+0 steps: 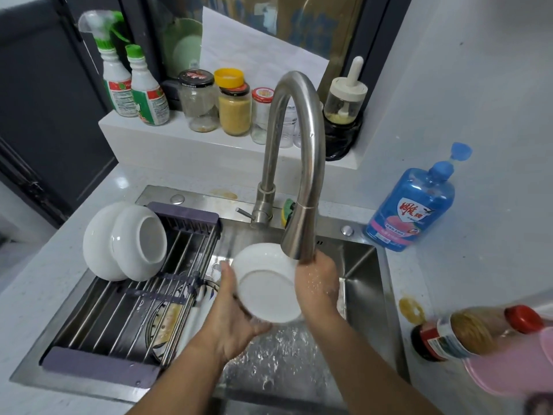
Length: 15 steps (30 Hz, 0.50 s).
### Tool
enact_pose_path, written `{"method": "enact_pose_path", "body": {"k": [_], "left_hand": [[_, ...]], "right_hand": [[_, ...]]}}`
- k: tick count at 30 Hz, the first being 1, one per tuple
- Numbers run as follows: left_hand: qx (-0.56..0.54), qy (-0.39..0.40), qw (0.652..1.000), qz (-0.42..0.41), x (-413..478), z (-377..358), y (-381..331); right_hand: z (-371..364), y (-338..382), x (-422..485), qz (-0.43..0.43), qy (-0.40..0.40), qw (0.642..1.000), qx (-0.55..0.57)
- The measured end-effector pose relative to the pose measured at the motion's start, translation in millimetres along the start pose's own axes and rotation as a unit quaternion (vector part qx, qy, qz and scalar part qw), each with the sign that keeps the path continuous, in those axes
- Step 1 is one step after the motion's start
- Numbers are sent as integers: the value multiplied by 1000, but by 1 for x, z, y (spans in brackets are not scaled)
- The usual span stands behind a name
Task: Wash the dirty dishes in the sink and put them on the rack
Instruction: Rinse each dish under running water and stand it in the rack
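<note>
Left hand [236, 320] grips the white ceramic bowl [266, 290] from below. Fingers are curled under the lower rim, thumb up along the left edge. Right hand [317, 284] sits against the bowl's right rim, back of the hand up, wet. Its fingers go behind the bowl, so can't tell whether they're curled or flat.

Bowl sits between the two hands over the stainless steel sink [369, 283], tilted, foot ring facing us. The spray head of the brushed-steel gooseneck faucet [300, 139] is directly above the right hand, at the bowl's upper right rim. Touching or just clear, can't tell. Water spatter covers the sink floor below both hands.

Left of the left hand, a steel-rod drying rack with grey-purple end bars [125, 307] spans the sink's left half. Two white bowls [139, 242] stand on edge at its far-left corner, leaning together, the one nearer the hand overlapping the other.

Under the rack rods, just left of the left wrist, is a round dish with yellowish residue [167, 323], partly hidden. Beyond the right hand, behind the faucet, sits a yellow-green sponge [288, 208]. Farther right of the right hand, on the white counter [419, 274], stands a blue pump bottle of dish soap [414, 205].
</note>
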<state>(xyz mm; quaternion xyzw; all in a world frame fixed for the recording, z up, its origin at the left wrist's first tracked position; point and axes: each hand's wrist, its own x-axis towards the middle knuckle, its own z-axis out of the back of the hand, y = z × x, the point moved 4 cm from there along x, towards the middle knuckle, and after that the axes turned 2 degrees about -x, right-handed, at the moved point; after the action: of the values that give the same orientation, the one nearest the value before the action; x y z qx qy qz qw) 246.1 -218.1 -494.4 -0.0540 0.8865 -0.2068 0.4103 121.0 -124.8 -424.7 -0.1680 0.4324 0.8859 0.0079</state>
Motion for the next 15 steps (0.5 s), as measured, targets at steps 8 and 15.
{"method": "enact_pose_path", "body": {"k": [8,15], "left_hand": [[-97,25,986,137,-5,-6,-21],[76,-38,996,10,2,-1,-12]], "right_hand": [[8,-40,-12,164,34,982,90],[-5,-79,3,202,135,969,-32]]}}
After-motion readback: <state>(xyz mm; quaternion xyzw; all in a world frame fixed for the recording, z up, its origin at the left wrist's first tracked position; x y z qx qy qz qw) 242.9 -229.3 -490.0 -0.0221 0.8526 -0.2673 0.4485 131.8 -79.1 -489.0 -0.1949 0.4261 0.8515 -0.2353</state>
